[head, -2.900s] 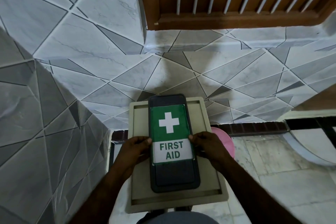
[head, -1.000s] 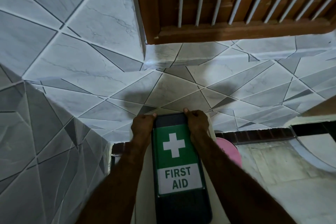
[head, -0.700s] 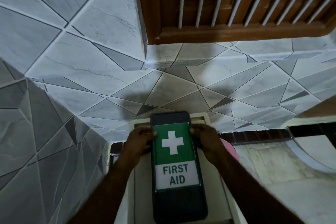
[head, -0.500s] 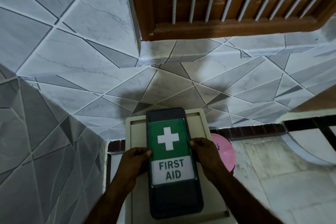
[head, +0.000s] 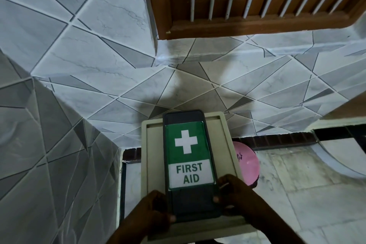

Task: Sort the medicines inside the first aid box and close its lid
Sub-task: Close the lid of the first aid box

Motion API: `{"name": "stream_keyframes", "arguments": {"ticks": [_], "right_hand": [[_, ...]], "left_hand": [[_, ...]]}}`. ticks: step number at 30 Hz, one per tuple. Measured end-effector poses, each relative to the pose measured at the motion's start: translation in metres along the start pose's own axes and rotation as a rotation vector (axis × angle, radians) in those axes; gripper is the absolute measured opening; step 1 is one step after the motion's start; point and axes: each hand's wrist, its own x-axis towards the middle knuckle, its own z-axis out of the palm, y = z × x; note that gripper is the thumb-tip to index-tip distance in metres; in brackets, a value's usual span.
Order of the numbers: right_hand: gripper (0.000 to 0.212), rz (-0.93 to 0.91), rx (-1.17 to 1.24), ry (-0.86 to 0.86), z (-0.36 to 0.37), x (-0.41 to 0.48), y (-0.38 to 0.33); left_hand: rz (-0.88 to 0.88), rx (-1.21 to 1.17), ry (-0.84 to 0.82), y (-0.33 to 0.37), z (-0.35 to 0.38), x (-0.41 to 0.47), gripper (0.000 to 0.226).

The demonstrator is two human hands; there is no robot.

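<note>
The first aid box (head: 189,156) is a long dark box with a green label, a white cross and the words FIRST AID. Its lid is shut and no medicines show. It lies lengthwise on a cream stool top (head: 152,156). My left hand (head: 153,211) grips the box's near left corner, thumb at the front edge. My right hand (head: 235,194) grips the near right side, fingers curled over the lid's edge.
Grey marbled tile walls meet in a corner behind and to the left of the stool. A brown wooden window frame (head: 257,24) with white bars sits above. A pink round object (head: 247,162) lies on the floor right of the stool.
Both hands slid from the box's far end, along its sides, down to its near end. The box stays flat on the stool with the lid shut.
</note>
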Motion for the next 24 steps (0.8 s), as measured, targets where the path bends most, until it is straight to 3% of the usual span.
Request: {"name": "stream_keyframes", "arguments": {"ticks": [4, 11, 16, 20, 24], "right_hand": [[0.050, 0.088, 0.053, -0.016, 0.002, -0.008, 0.017], [0.043, 0.073, 0.117, 0.149, 0.017, -0.009, 0.022], [0.046, 0.032, 0.169, 0.144, 0.016, -0.015, 0.026], [0.065, -0.004, 0.087, 0.141, 0.029, -0.016, 0.028], [0.081, -0.042, 0.019, 0.215, 0.040, -0.015, 0.033]], "left_hand": [[0.032, 0.050, 0.114, -0.021, 0.011, 0.005, 0.094], [0.009, -0.058, 0.263, -0.024, 0.030, 0.004, 0.053], [0.041, -0.139, 0.268, -0.028, 0.034, 0.000, 0.107], [0.070, -0.215, 0.295, -0.028, 0.044, -0.001, 0.096], [0.118, -0.213, 0.373, -0.028, 0.055, -0.002, 0.065]]}}
